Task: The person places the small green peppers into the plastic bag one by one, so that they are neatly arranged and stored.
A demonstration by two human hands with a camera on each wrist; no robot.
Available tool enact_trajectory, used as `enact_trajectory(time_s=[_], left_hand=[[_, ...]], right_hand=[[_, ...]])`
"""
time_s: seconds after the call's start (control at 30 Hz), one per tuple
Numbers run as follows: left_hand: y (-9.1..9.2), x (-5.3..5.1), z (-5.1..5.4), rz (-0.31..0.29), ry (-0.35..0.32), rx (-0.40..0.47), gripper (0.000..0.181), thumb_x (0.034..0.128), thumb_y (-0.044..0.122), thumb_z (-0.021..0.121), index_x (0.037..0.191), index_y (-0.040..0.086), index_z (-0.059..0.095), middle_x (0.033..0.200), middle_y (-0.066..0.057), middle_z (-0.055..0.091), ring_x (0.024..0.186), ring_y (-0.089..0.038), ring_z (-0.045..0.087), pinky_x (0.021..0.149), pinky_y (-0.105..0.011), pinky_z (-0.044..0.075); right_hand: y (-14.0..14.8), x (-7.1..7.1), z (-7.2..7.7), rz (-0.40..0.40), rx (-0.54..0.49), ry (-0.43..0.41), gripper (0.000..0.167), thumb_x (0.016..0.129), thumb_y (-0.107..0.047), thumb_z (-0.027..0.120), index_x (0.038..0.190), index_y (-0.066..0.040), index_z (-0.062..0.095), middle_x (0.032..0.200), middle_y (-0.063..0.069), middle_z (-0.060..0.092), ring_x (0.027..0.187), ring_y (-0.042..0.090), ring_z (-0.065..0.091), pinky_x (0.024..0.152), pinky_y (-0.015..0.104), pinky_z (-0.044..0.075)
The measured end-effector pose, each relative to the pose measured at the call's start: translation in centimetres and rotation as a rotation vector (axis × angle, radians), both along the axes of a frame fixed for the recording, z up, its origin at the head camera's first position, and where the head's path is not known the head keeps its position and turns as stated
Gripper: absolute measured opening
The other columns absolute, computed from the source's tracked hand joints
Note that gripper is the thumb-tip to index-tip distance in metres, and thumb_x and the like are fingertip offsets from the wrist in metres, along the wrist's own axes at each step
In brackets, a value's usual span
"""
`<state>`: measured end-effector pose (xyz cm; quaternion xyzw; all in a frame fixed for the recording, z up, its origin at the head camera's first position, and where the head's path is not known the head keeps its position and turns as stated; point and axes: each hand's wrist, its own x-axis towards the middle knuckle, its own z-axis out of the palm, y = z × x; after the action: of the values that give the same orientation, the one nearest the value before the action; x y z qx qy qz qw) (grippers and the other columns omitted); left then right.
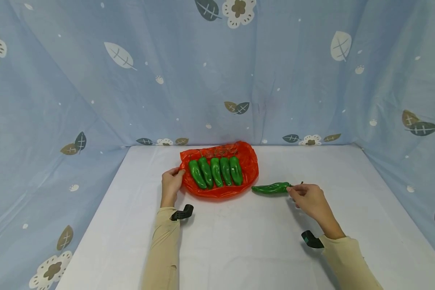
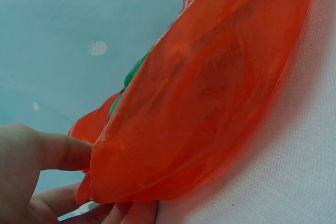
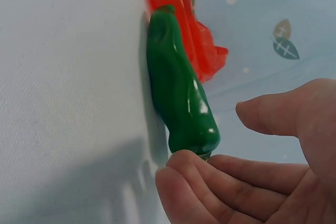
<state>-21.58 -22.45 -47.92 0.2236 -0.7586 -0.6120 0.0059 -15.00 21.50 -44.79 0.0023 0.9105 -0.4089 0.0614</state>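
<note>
Several green peppers (image 1: 216,171) lie side by side on a spread red plastic bag (image 1: 251,161). At the bag's left edge my left hand (image 1: 172,183) pinches the plastic between thumb and fingers; the left wrist view shows the raised bag side (image 2: 205,87) hiding most of the peppers. A single green pepper (image 1: 271,188) lies on the white table to the right of the bag, its stem pointing right. My right hand (image 1: 309,200) is at that stem end. In the right wrist view its thumb stands apart from the fingers, which are at the base of the pepper (image 3: 181,85).
A white cloth (image 1: 246,241) covers the table. Blue patterned fabric (image 1: 203,80) hangs behind it and along both sides. Black wrist cameras sit on the left sleeve (image 1: 163,241) and the right sleeve (image 1: 349,259).
</note>
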Motion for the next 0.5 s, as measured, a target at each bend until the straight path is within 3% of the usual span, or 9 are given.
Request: enact_trajectory(time_s=[0.5], left_hand=[[-0.01, -0.06, -0.05, 0.002, -0.013, 0.000, 0.048, 0.1046, 0.022, 0.054, 0.146, -0.002, 0.054, 0.150, -0.020, 0.054, 0.131, -0.031, 0.053, 0.114, -0.043, 0.047]], right_hand=[[0.08, -0.97, -0.55, -0.007, 0.074, -0.064, 0.062, 0.102, -0.038, 0.061, 0.131, 0.018, 0.059, 0.096, 0.019, 0.078, 0.072, 0.014, 0.070, 0.062, 0.030, 0.054]])
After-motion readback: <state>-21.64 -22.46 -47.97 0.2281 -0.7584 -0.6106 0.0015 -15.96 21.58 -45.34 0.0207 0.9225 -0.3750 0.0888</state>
